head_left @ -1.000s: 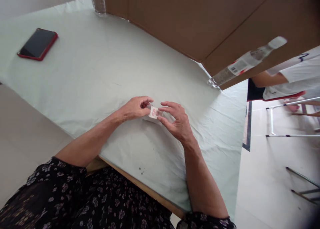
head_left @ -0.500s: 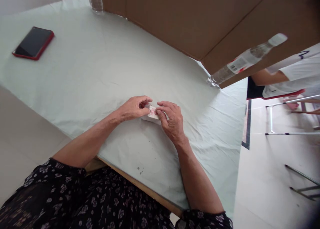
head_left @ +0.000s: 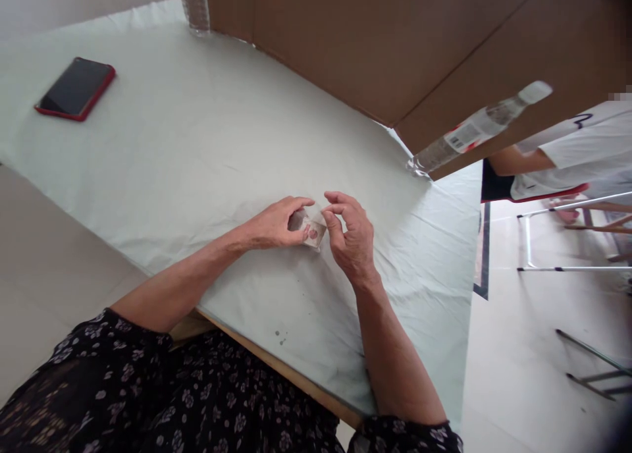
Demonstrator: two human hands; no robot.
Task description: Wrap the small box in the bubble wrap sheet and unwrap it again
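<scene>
A small whitish box with reddish print [head_left: 315,233] is held low over the cloth near the table's front. My left hand [head_left: 276,224] curls around its left side, thumb on the near face and fingers arched over the far side. The thumb and forefinger of my right hand [head_left: 351,237] are pinched together at the box's upper right, on a thin pale flap [head_left: 318,212] that may be film or paper. The other right fingers stay lifted. The inside of my left hand is partly hidden.
A pale green cloth [head_left: 197,130] covers the table. A phone in a red case [head_left: 75,88] lies far left. A big cardboard panel [head_left: 345,45] stands behind, with plastic bottles [head_left: 469,133] against it. At right are a person's white sleeve [head_left: 573,151] and metal stool legs [head_left: 528,242].
The box has turned and tilted in my left hand, showing a different printed face. My right hand has drawn slightly right, its pinch now at the upper edge. The view has shifted slightly.
</scene>
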